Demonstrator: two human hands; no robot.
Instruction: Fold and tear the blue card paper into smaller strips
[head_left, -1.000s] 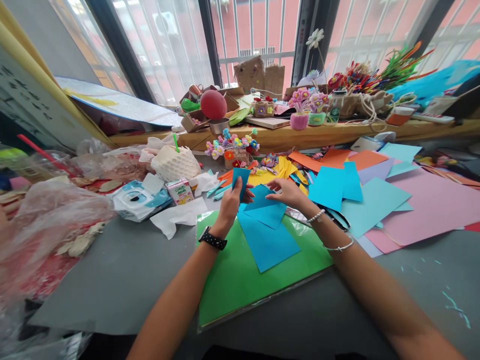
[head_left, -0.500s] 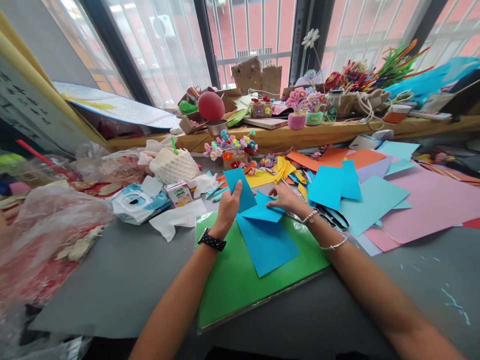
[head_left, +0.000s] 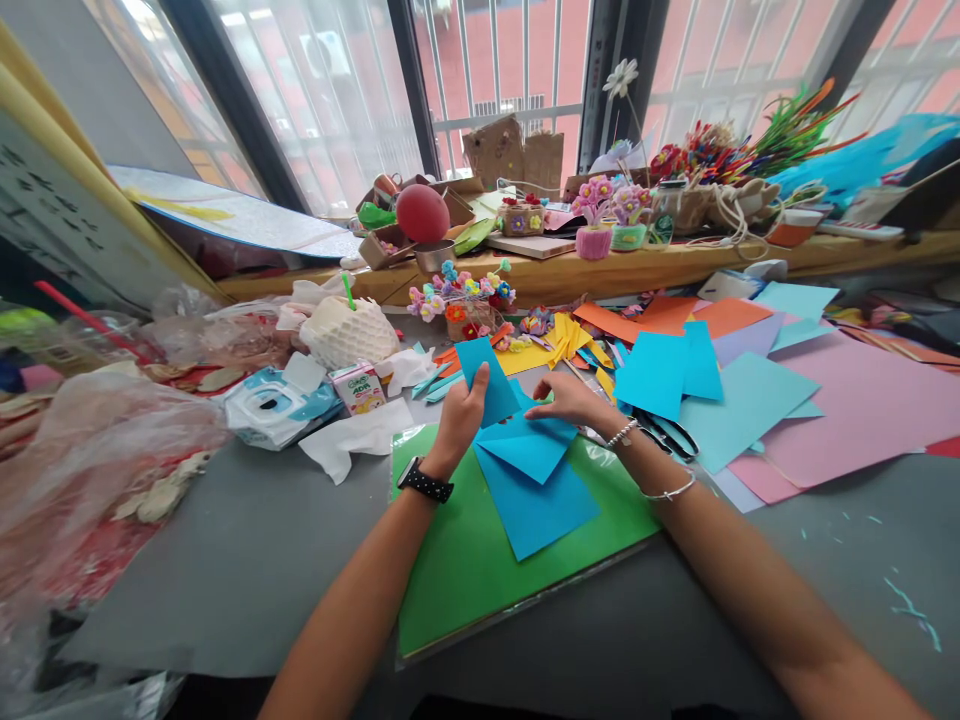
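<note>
My left hand (head_left: 461,418) is closed on a small blue paper rectangle (head_left: 491,385), thumb on its face, raised above the other sheets. My right hand (head_left: 570,402) hovers over a blue paper piece (head_left: 534,455), its thumb and forefinger curved with a gap between their tips. That piece lies at an angle on a larger blue sheet (head_left: 532,515). Under these is a green board (head_left: 457,590) in clear plastic on the grey table. Black-handled scissors (head_left: 667,437) lie to the right of my right wrist, partly under blue paper.
Blue sheets (head_left: 652,375) and a large pink sheet (head_left: 870,400) spread at right. Yellow strips (head_left: 566,340) lie beyond my hands. A wipes pack (head_left: 277,405), a small carton (head_left: 358,388) and a white tissue (head_left: 352,440) stand left. Crafted flowers (head_left: 461,295) sit near the sill.
The blue piece under my right hand has shifted towards me, its near corner now lower on the large sheet. My left hand has moved slightly right with its paper.
</note>
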